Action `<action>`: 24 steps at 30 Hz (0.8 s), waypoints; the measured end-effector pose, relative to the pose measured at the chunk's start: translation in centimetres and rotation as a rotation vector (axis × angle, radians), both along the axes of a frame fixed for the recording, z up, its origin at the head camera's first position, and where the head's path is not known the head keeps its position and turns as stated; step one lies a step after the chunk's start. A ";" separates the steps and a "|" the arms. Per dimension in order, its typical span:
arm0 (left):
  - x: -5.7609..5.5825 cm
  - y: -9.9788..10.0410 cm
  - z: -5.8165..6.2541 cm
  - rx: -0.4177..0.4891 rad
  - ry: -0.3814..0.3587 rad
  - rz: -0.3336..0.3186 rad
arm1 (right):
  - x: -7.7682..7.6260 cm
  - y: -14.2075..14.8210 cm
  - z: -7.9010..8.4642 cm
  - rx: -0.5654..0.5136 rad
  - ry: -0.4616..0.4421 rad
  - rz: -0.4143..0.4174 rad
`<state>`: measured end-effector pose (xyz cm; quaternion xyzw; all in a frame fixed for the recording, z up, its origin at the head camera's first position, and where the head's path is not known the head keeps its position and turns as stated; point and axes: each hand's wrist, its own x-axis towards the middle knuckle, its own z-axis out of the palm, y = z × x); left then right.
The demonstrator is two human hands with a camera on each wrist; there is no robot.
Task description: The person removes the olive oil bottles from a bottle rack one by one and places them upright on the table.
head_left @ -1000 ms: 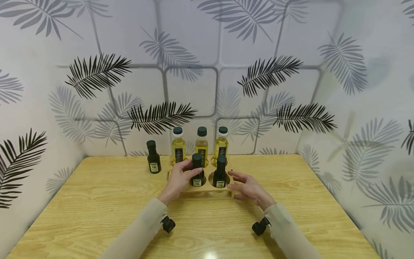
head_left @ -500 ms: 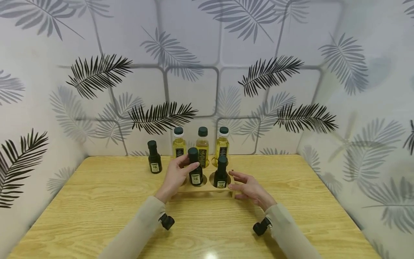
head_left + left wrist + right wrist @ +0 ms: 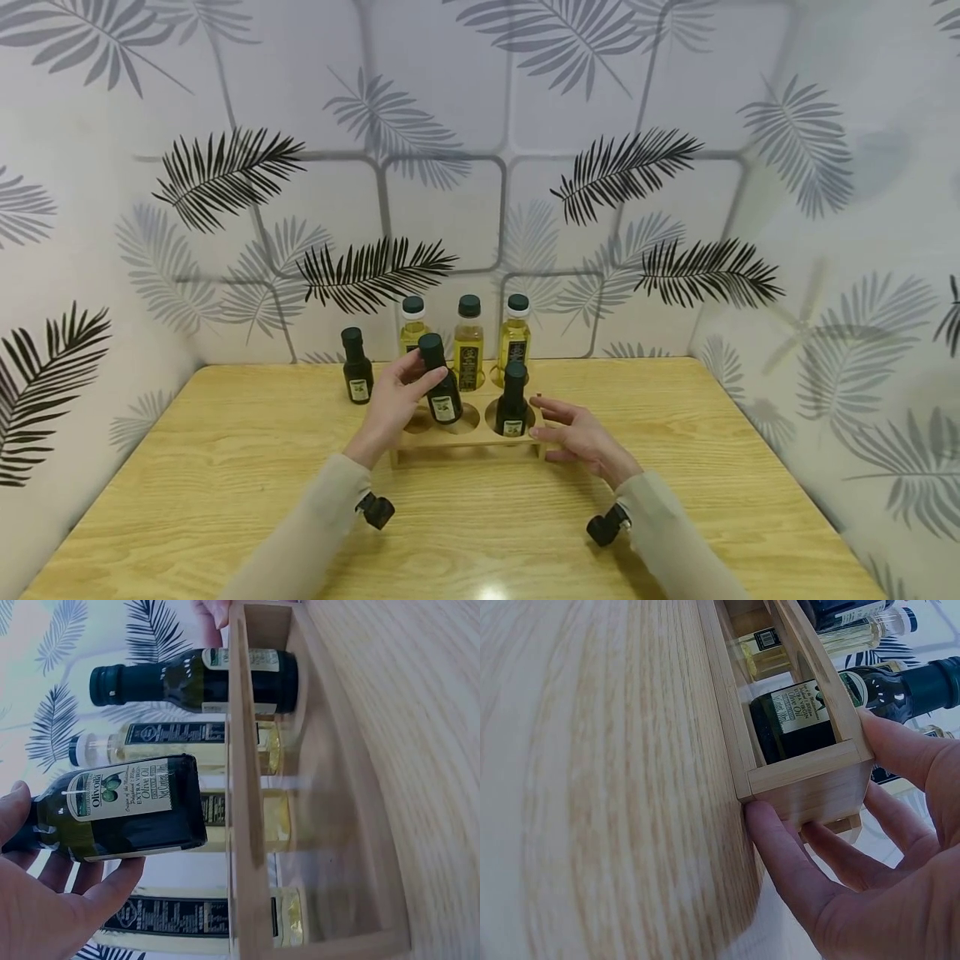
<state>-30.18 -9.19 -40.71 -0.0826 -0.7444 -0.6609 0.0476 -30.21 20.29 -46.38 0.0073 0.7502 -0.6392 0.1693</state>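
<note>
My left hand (image 3: 392,400) grips a dark olive oil bottle (image 3: 442,400) with a green cap, thumb and fingers around its neck. In the left wrist view the bottle's base hangs clear of the wooden rack (image 3: 251,825). The bottle leans, cap to the left, over the rack's front row. My right hand (image 3: 581,435) holds the rack's right end, its thumb and fingers spread against the end panel (image 3: 810,791). Another dark bottle (image 3: 513,404) stands in the front right hole. Three yellow oil bottles (image 3: 468,354) stand in the back row.
One more dark bottle (image 3: 357,367) stands on the wooden table (image 3: 225,467), left of the rack. Behind the table's back edge rises a leaf-patterned wall (image 3: 442,208).
My left hand has lifted the dark bottle up from the rack's front middle hole and moved it left, tilting it. The right hand stays at the rack's end.
</note>
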 end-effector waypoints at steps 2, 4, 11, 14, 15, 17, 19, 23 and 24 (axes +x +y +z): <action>0.0 -0.4 0.1 -0.012 -0.006 0.006 | 0.0 0.0 0.0 -0.003 -0.001 -0.002; 0.1 -0.8 0.2 -0.022 0.000 0.011 | 0.0 -0.1 0.0 -0.006 0.003 -0.002; 0.2 -2.1 0.3 -0.014 0.055 0.028 | 0.0 -0.2 -0.2 -0.023 0.003 0.001; 0.2 -2.7 0.4 -0.012 0.082 0.038 | 0.0 -0.1 -0.2 -0.032 0.002 0.001; 0.2 -2.9 0.4 -0.016 0.091 0.041 | 0.0 -0.1 -0.3 -0.033 0.001 0.000; 0.1 -3.3 0.4 -0.019 0.102 0.044 | 0.0 0.0 -0.3 -0.034 0.002 0.000; 0.0 -3.7 0.4 -0.010 0.099 0.037 | 0.0 0.0 -0.3 -0.033 0.005 -0.001; -0.1 -4.4 0.8 -0.009 0.067 0.042 | 0.0 0.0 -0.2 -0.031 0.009 -0.011; -0.2 -4.6 0.9 -0.007 0.059 0.041 | 0.0 0.0 -0.2 -0.030 0.009 -0.014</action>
